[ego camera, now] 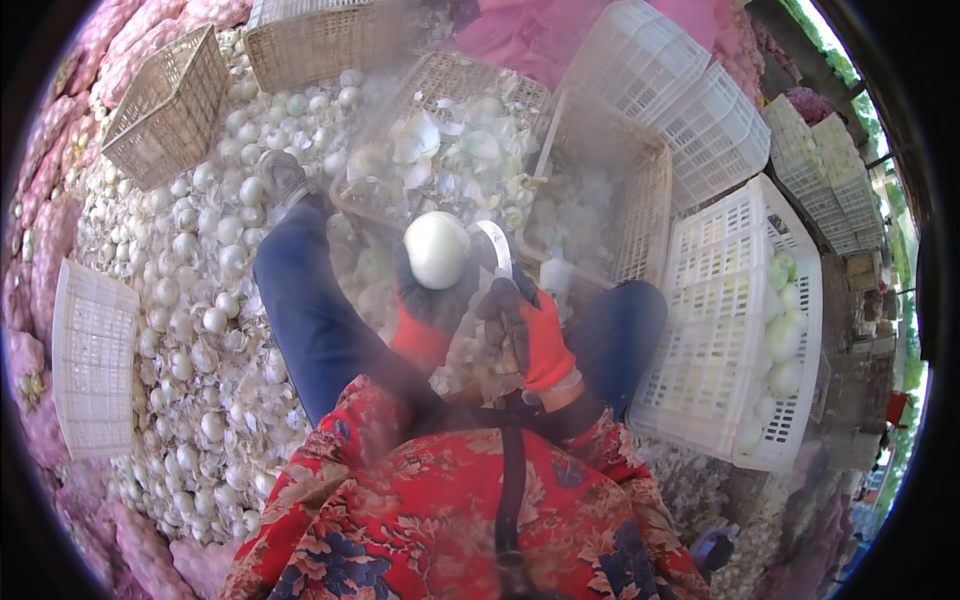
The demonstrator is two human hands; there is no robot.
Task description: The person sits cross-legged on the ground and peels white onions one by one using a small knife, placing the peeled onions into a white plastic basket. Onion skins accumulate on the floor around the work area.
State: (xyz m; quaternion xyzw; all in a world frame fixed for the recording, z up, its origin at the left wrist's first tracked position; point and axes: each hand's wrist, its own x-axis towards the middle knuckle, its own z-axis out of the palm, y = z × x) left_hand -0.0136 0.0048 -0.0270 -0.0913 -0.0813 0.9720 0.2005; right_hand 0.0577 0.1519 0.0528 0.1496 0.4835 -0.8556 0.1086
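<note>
A large white onion [436, 250] rests in my left hand [435, 300], whose dark-palmed, red-cuffed glove cups it from below. My right hand [525, 322], in a matching glove, is closed around the handle of a knife with a curved blade [495, 244]. The blade points up and away from me, just right of the onion, with a small gap between them. Beyond both hands stands a plastic crate [360, 206] heaped with onion skins and peelings [457, 150]. The palm side of my left hand is hidden by the onion.
Many white onions [214, 320] cover the floor on the left. A white crate [720, 322] at the right holds peeled onions [784, 337]. A brownish crate [652, 217] stands ahead right, near stacked white crates [712, 127]. More crates [169, 105] and pink mesh sacks [52, 247] line the edges.
</note>
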